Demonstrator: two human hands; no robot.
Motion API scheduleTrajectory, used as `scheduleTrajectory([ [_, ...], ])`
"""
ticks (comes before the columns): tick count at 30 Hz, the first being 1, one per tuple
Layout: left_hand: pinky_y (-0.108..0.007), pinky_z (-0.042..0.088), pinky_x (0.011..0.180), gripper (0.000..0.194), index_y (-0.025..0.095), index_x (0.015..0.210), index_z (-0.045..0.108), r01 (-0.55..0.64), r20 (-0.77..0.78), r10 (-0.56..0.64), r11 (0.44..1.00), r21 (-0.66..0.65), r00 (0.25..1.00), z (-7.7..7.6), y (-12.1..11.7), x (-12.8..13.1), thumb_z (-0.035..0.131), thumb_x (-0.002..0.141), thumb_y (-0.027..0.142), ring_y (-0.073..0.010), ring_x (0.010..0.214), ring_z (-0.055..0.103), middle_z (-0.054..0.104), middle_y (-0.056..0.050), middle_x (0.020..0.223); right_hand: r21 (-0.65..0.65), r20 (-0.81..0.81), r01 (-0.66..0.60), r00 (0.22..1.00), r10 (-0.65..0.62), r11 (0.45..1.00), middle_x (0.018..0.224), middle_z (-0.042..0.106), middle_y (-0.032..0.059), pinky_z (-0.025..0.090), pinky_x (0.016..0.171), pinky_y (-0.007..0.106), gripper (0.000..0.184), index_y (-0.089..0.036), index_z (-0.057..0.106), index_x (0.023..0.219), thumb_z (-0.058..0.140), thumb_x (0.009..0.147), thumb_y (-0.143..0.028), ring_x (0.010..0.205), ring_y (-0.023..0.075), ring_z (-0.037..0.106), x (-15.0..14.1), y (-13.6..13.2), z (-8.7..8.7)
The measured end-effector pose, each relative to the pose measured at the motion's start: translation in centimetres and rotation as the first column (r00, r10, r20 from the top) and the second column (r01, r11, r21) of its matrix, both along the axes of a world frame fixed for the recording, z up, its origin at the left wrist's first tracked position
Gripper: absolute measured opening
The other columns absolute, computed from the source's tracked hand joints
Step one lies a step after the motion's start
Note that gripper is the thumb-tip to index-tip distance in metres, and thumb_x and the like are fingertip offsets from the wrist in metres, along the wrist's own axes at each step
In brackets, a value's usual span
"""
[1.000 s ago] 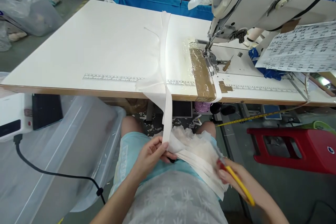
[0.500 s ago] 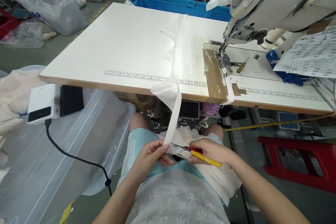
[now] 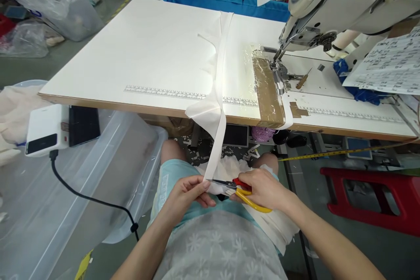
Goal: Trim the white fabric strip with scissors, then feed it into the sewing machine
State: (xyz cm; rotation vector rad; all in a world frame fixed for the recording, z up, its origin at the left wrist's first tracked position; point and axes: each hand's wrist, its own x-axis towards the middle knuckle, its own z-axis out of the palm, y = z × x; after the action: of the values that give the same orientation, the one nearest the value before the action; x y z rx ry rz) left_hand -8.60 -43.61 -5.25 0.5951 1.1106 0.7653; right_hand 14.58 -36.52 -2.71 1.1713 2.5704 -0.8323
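Note:
Between its thumb and fingers, my left hand (image 3: 192, 190) pinches the lower end of a white fabric strip (image 3: 217, 144). The strip runs up over the table's front edge and across the tabletop. My right hand (image 3: 262, 190) is closed around scissors (image 3: 244, 194) with red and yellow handles. Their blades point left and reach the strip right beside my left fingertips. Whether the blades cut into the cloth is too small to tell. Gathered cream fabric (image 3: 278, 225) lies across my lap, partly under my right hand.
A white sewing table (image 3: 164, 52) with printed rulers carries a sewing machine (image 3: 354, 4) at right. At left, a power bank (image 3: 49, 129) with a cable rests on a clear plastic bin (image 3: 108, 175). A red stool (image 3: 377, 201) stands at right; a blue cloth bin (image 3: 226, 4) is behind.
The scissors have turned slightly, and more of their blades and yellow handle loop shows. My left hand keeps its pinch on the strip. The whole view has shifted a little.

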Motion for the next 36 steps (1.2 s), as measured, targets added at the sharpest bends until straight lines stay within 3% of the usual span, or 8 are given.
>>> scheduleTrajectory([
  [12, -0.025, 0.052, 0.058, 0.045, 0.014, 0.078, 0.064, 0.014, -0.018, -0.014, 1.0, 0.006, 1.0, 0.1, 0.2, 0.1, 0.071, 0.076, 0.059, -0.0198, 0.06, 0.068, 0.071, -0.008, 0.062, 0.056, -0.032, -0.001, 0.999, 0.003, 0.998, 0.057, 0.05, -0.001, 0.014, 0.052, 0.029, 0.05, -0.02, 0.047, 0.064, 0.054, 0.088, -0.064, 0.048, 0.0112, 0.041, -1.3, 0.2, -0.5],
  [16, -0.029, 0.052, 0.061, 0.047, 0.016, 0.095, 0.063, 0.126, -0.216, -0.108, 0.99, 0.069, 0.97, 0.0, 0.6, -1.0, 0.06, 0.083, 0.061, -0.0207, 0.062, 0.067, 0.072, -0.009, 0.072, 0.031, -0.078, 0.071, 0.995, -0.068, 0.997, 0.055, 0.044, -0.0023, 0.017, 0.052, 0.027, 0.053, -0.021, 0.035, 0.062, 0.054, 0.086, -0.065, 0.049, 0.0112, 0.036, -0.2, -0.3, -1.2],
  [20, -0.032, 0.05, 0.066, 0.049, 0.017, 0.122, 0.058, 0.105, -0.668, 0.217, 0.908, 0.406, 0.712, -0.6, 3.6, -2.4, 0.057, 0.087, 0.051, -0.0217, 0.08, 0.063, 0.065, -0.012, 0.109, -0.066, -0.214, 0.184, 0.957, -0.194, 0.981, 0.057, 0.04, -0.0039, 0.021, 0.051, 0.025, 0.052, -0.022, 0.029, 0.063, 0.056, 0.086, -0.06, 0.051, 0.011, 0.034, 1.4, -1.9, -1.7],
  [22, -0.036, 0.05, 0.08, 0.049, 0.017, 0.125, 0.056, 0.131, -0.708, 0.421, 0.803, 0.582, 0.567, -0.9, 6.0, -2.4, 0.056, 0.087, 0.047, -0.0278, 0.105, 0.058, 0.059, -0.015, 0.123, -0.12, -0.258, 0.23, 0.932, -0.255, 0.966, 0.058, 0.039, -0.0044, 0.022, 0.05, 0.024, 0.049, -0.023, 0.03, 0.065, 0.057, 0.086, -0.058, 0.053, 0.0111, 0.034, 1.8, -2.8, -1.8],
  [24, -0.041, 0.045, 0.094, 0.046, 0.017, 0.12, 0.059, 0.153, -0.68, 0.491, 0.739, 0.656, 0.545, -1.3, 8.1, -2.0, 0.06, 0.084, 0.045, -0.0315, 0.123, 0.047, 0.055, -0.015, 0.13, -0.147, -0.285, 0.268, 0.91, -0.301, 0.952, 0.059, 0.04, -0.0044, 0.023, 0.05, 0.024, 0.048, -0.023, 0.031, 0.066, 0.058, 0.086, -0.056, 0.054, 0.0113, 0.035, 2.1, -3.5, -1.7],
  [29, -0.031, 0.048, 0.076, 0.036, 0.019, 0.087, 0.064, 0.047, -0.628, 0.319, 0.868, 0.494, 0.71, -3.2, 8.7, -1.0, 0.047, 0.088, 0.052, -0.0238, 0.087, 0.062, 0.067, -0.007, 0.087, -0.151, -0.327, 0.372, 0.855, -0.402, 0.916, 0.062, 0.044, -0.0037, 0.028, 0.051, 0.023, 0.045, -0.022, 0.034, 0.067, 0.06, 0.087, -0.053, 0.056, 0.0116, 0.038, 3.8, -4.1, -1.1],
  [33, -0.027, 0.039, 0.047, 0.031, 0.019, 0.084, 0.056, -0.023, -0.677, 0.256, 0.943, 0.332, 0.69, -6.2, 4.7, -2.2, 0.048, 0.084, 0.049, -0.0189, 0.046, 0.053, 0.056, 0.001, 0.053, -0.197, -0.345, 0.469, 0.789, -0.508, 0.861, 0.061, 0.045, -0.0033, 0.032, 0.053, 0.024, 0.041, -0.021, 0.042, 0.068, 0.054, 0.089, -0.055, 0.056, 0.0125, 0.04, 6.5, -4.4, -1.4],
  [36, -0.026, 0.034, 0.043, 0.027, 0.02, 0.094, 0.054, -0.04, -0.703, 0.213, 0.966, 0.255, 0.679, -6.4, 1.5, -2.4, 0.058, 0.079, 0.042, -0.017, 0.037, 0.044, 0.045, 0.008, 0.043, -0.232, -0.349, 0.504, 0.755, -0.555, 0.832, 0.062, 0.045, -0.0026, 0.033, 0.053, 0.025, 0.043, -0.021, 0.045, 0.068, 0.054, 0.088, -0.057, 0.058, 0.0131, 0.041, 7.7, -4.6, -2.2],
])
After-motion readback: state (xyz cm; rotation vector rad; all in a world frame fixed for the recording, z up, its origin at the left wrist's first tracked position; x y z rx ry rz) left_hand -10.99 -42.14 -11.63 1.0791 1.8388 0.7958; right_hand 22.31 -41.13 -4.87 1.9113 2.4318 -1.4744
